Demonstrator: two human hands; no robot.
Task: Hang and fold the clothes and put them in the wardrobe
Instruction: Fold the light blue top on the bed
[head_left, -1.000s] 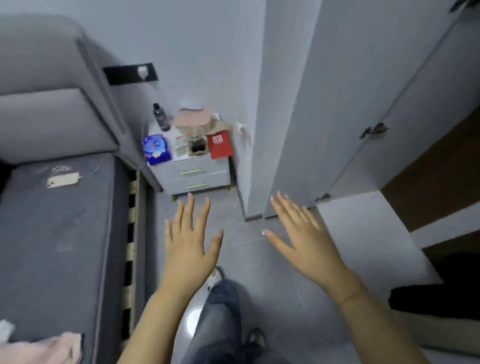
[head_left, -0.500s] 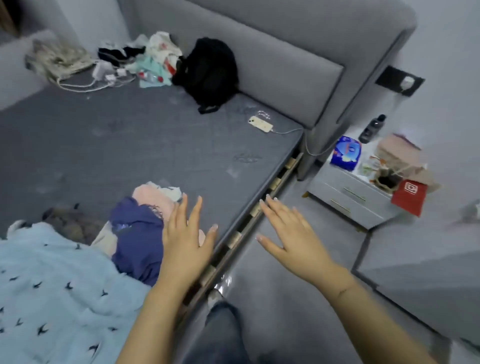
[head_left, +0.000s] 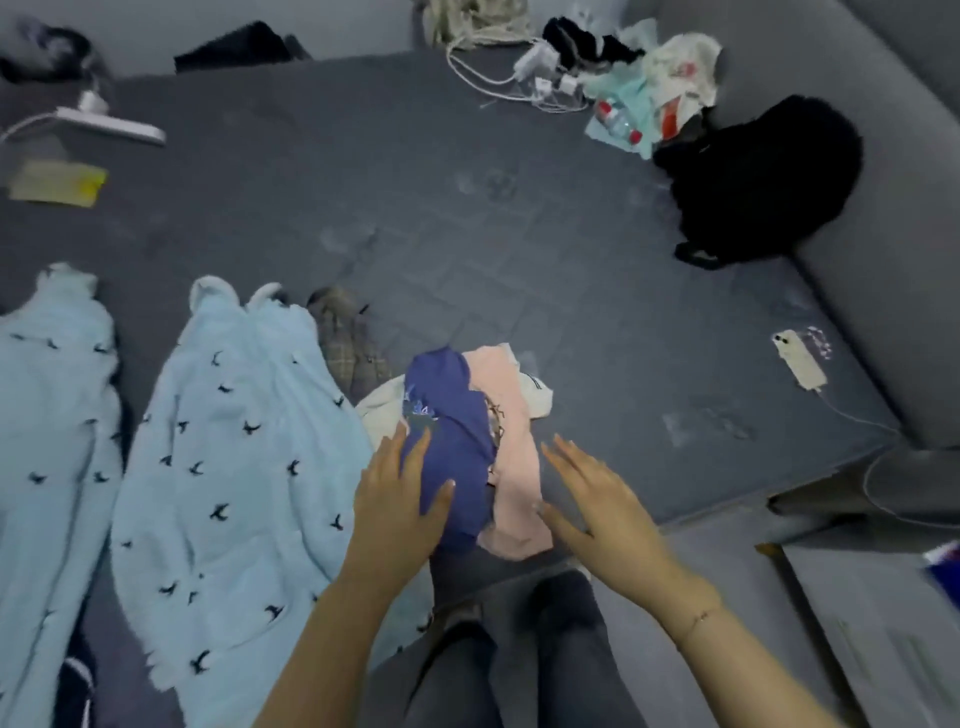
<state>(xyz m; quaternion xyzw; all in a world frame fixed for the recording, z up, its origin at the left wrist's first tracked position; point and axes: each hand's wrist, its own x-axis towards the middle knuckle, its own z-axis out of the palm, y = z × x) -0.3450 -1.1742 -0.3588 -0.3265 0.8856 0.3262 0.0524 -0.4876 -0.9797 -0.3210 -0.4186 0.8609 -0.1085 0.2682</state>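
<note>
Both hands out over the near edge of the grey mattress (head_left: 467, 218), well apart, fingers straight and spread, gripping nothing. Left hand (head_left: 400, 499) over the near part of the dark blue garment (head_left: 452, 441); contact cannot be told. Right hand (head_left: 597, 504) just beside the pink garment (head_left: 511, 467), at its 3 o'clock. Light blue bird-print pyjamas (head_left: 223, 457) spread flat at 9 o'clock of that pile. Black backpack (head_left: 758, 176) at 1 o'clock, white phone (head_left: 797, 358) on a cable at 3 o'clock.
</note>
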